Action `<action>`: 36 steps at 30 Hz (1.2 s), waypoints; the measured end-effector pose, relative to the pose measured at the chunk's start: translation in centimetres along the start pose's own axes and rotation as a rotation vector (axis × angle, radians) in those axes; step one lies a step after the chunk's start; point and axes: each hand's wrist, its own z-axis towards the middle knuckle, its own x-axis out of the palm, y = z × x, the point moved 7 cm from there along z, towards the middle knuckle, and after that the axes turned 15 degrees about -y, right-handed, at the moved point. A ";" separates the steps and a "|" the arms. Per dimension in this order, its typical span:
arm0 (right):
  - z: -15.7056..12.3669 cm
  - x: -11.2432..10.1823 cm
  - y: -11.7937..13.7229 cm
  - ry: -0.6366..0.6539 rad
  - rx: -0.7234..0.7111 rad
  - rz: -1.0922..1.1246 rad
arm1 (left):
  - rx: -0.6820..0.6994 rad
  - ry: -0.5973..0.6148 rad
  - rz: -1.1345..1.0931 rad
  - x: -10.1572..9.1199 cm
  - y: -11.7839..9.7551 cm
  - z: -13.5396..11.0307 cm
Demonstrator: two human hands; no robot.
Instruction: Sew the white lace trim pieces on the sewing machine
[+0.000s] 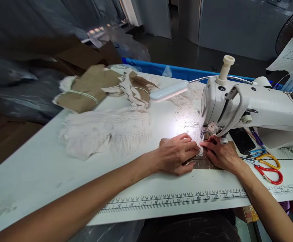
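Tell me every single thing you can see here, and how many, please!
Sewing machine: 1, white, table's right side
Lamp: 1, white, left of the machine
Brown cloth: 1 visible, brown, under the hands
Lace strip: 1, white, between the hands
Lace pile: 1, white, left of the hands
Tied bundles: 2, brown and white, behind the pile
Phone: 1, black, beside right hand
Scissors: 1 pair, red and yellow handles, right
Ruler markings: 1 strip, black, table's front edge
Table: 1, white, below these
Paper: count unclear, white, upper right
Fan: 1, dark, upper right
Boxes and bags: count unclear, brown and grey, left
Hands: 2, left and right, near the needle
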 end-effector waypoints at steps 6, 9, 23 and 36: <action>0.1 0.0 0.0 -0.005 0.029 -0.018 | -0.011 0.062 0.037 0.6 0.3 -0.7; -0.1 -0.1 0.2 -0.043 -0.022 0.045 | 0.008 0.062 0.056 0.7 0.4 -0.7; -0.3 0.2 0.0 -0.067 -0.006 0.084 | -0.065 0.155 0.034 1.2 1.3 -0.5; -0.7 0.5 -0.2 -0.068 0.019 0.098 | -0.159 0.163 0.055 1.4 2.3 -0.5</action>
